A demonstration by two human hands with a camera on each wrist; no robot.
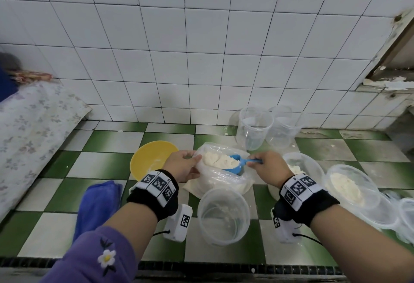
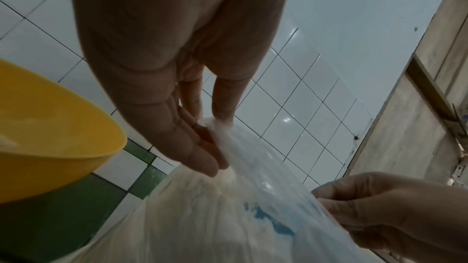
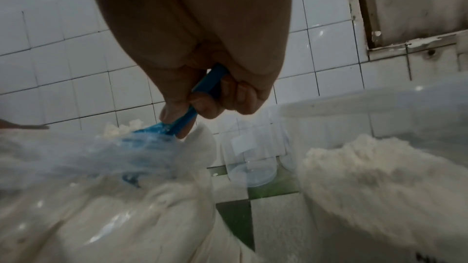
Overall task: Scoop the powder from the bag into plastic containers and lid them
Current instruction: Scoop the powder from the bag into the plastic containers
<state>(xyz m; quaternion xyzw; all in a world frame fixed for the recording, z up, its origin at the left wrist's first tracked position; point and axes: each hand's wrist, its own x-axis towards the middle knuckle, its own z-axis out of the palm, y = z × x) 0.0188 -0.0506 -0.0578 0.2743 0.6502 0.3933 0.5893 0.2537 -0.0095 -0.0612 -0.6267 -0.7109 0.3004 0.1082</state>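
Pinching the bag (image 1: 224, 177) rim keeps its mouth open, the left hand (image 1: 182, 165) steadying while the right hand (image 1: 267, 167), fingers curled round the handle, lifts the heaped blue scoop (image 1: 235, 165).

The head view is bright and evenly lit, with soft, faint shadows on the green and white checkered tile floor (image 1: 107, 141). Its edges bend strongly, so the white tiled wall (image 1: 201, 36) looks curved. Both wrist views are dimmer and grainy. Small glare spots shine on the wall tiles there. The clear plastic bag of pale powder (image 3: 101, 197) looks blurred.
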